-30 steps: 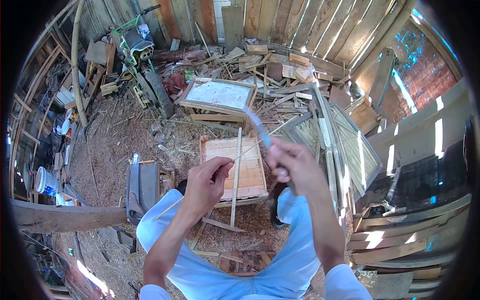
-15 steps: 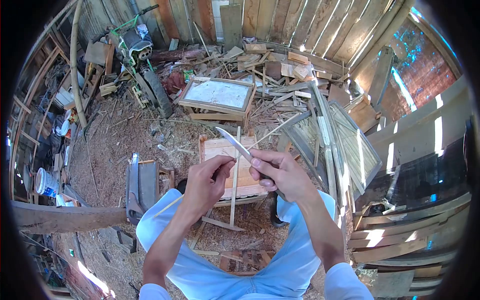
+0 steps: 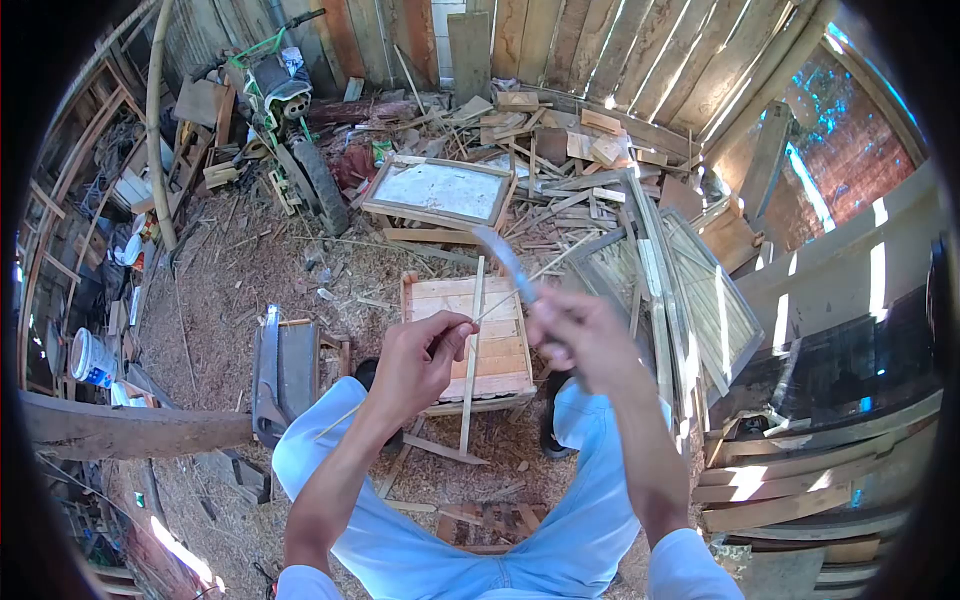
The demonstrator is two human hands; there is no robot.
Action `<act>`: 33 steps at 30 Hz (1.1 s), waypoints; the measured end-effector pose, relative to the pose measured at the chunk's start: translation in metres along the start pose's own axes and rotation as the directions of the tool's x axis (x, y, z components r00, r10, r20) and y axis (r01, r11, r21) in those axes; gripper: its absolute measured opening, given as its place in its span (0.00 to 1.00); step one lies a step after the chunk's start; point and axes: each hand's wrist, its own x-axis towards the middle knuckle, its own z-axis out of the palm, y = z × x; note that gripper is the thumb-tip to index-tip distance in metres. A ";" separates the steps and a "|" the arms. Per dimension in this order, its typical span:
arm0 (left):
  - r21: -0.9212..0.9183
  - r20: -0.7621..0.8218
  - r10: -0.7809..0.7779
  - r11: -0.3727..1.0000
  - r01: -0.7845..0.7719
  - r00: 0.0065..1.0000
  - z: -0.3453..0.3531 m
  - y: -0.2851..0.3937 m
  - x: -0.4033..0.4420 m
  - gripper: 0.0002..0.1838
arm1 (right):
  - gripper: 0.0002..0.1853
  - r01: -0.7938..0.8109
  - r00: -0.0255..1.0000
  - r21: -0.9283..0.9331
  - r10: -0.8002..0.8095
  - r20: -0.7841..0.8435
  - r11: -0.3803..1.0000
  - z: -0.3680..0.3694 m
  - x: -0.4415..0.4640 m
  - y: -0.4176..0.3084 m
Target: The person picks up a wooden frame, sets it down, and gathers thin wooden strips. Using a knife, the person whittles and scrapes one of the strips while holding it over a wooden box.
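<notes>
My left hand [image 3: 420,362] is closed, thumb and fingers pinched round a thin wooden stick [image 3: 552,264]. The stick runs slantwise, from below my left wrist up to the right past the fingers. A knife [image 3: 508,262] is gripped in my right hand [image 3: 582,335], which is smeared by motion. Its pale, curved blade points up and left, beside the stick; I cannot tell whether they touch. Beneath both hands is a shallow wooden box [image 3: 500,345] with a slatted surface. A longer flat wooden strip [image 3: 472,385] crosses the box from far to near.
A hand saw [image 3: 268,365] rests by a small dark-topped stool [image 3: 294,365] at the left. Further off stand a framed white panel [image 3: 435,190], a motorbike [image 3: 295,150] and heaped wood scraps [image 3: 560,150]. Shavings cover the ground [image 3: 240,260]. A bucket [image 3: 92,358] lies far left.
My right hand has moved slightly right and outward with the knife, and the blade has swung up, away from my left hand. The left hand keeps its pinch on the stick.
</notes>
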 end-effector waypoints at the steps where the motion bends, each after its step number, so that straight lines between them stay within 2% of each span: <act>1: -0.002 0.005 -0.007 1.000 0.007 1.000 0.000 0.001 0.000 0.05 | 0.20 -0.041 0.995 -0.094 0.050 0.089 0.995 0.005 0.001 0.006; 4: 0.000 -0.020 0.026 1.000 -0.026 0.999 0.000 0.000 0.001 0.06 | 0.19 -0.045 0.986 -0.012 0.046 0.163 0.999 0.002 0.005 0.007; 8: 0.003 -0.022 0.030 1.000 -0.030 0.999 -0.002 0.001 0.000 0.06 | 0.20 -0.032 0.988 0.032 0.027 0.154 0.999 -0.008 0.003 -0.002; 10: 0.009 0.014 -0.028 1.000 0.028 1.000 -0.008 -0.003 -0.002 0.05 | 0.19 0.040 0.996 0.080 -0.034 -0.077 0.996 -0.023 0.003 -0.016; 15: 0.009 0.006 0.021 1.000 -0.021 1.000 -0.003 -0.007 -0.003 0.05 | 0.19 0.083 0.995 0.167 -0.071 -0.076 0.982 -0.046 0.006 -0.024; 18: 0.007 -0.006 -0.015 1.000 0.015 1.000 -0.012 -0.013 -0.002 0.06 | 0.19 0.163 0.979 0.070 -0.153 -0.133 0.984 -0.061 0.002 -0.032; 19: -0.018 -0.013 -0.055 0.998 0.054 0.998 -0.014 -0.016 -0.002 0.06 | 0.19 0.233 0.950 0.068 -0.212 -0.229 0.970 -0.075 -0.003 -0.037; 21: -0.015 -0.032 -0.034 0.999 0.033 0.999 -0.016 -0.023 0.003 0.07 | 0.18 0.370 0.862 0.050 -0.323 -0.391 0.928 -0.088 0.000 -0.046; 22: -0.264 -0.025 -0.109 0.960 0.099 0.994 -0.012 -0.026 0.009 0.07 | 0.18 0.338 0.873 0.031 -0.300 -0.385 0.941 -0.077 0.001 -0.039; 23: -0.493 0.003 -0.176 0.856 0.155 0.984 -0.008 -0.031 0.015 0.08 | 0.18 0.335 0.880 0.042 -0.297 -0.370 0.941 -0.064 0.003 -0.026; 24: -0.516 -0.093 -0.090 0.856 0.029 0.992 -0.002 -0.043 0.020 0.08 | 0.17 0.256 0.916 0.047 -0.226 -0.332 0.966 -0.051 0.007 -0.013; 25: -0.507 -0.106 -0.094 0.862 0.027 0.990 0.002 -0.049 0.025 0.08 | 0.16 0.176 0.943 0.047 -0.155 -0.293 0.983 -0.038 0.011 -0.002; 26: -0.648 -0.131 -0.159 0.761 0.036 0.979 0.006 -0.055 0.029 0.09 | 0.16 0.177 0.948 0.052 -0.156 -0.279 0.983 -0.024 0.013 0.004; 27: -0.771 -0.144 -0.225 0.636 0.033 0.964 0.007 -0.056 0.033 0.09 | 0.15 0.140 0.952 -0.092 -0.160 -0.262 0.986 -0.011 0.015 0.010; 28: -0.725 -0.196 -0.210 0.689 0.003 0.958 0.007 -0.057 0.035 0.10 | 0.15 0.103 0.955 -0.235 -0.162 -0.248 0.967 0.000 0.016 0.015; 29: -0.719 -0.203 -0.210 0.695 0.000 0.956 0.007 -0.058 0.036 0.10 | 0.15 0.107 0.957 -0.231 -0.163 -0.239 0.967 0.006 0.021 0.026; 30: -0.759 -0.205 -0.207 0.651 -0.022 0.956 0.007 -0.060 0.037 0.10 | 0.14 0.221 0.920 -0.450 -0.338 -0.198 0.865 0.009 0.028 0.041; 31: -0.796 -0.206 -0.205 0.603 -0.042 0.957 0.008 -0.060 0.038 0.10 | 0.13 0.313 0.862 -0.640 -0.493 -0.119 0.702 0.016 0.031 0.047; 32: -0.795 -0.208 -0.206 0.606 -0.043 0.956 0.009 -0.059 0.038 0.10 | 0.10 0.256 0.898 -0.621 -0.420 -0.131 0.741 0.021 0.031 0.051; 33: -0.808 -0.228 -0.209 0.586 -0.065 0.951 0.011 -0.058 0.037 0.11 | 0.10 0.255 0.899 -0.617 -0.418 -0.133 0.744 0.025 0.032 0.055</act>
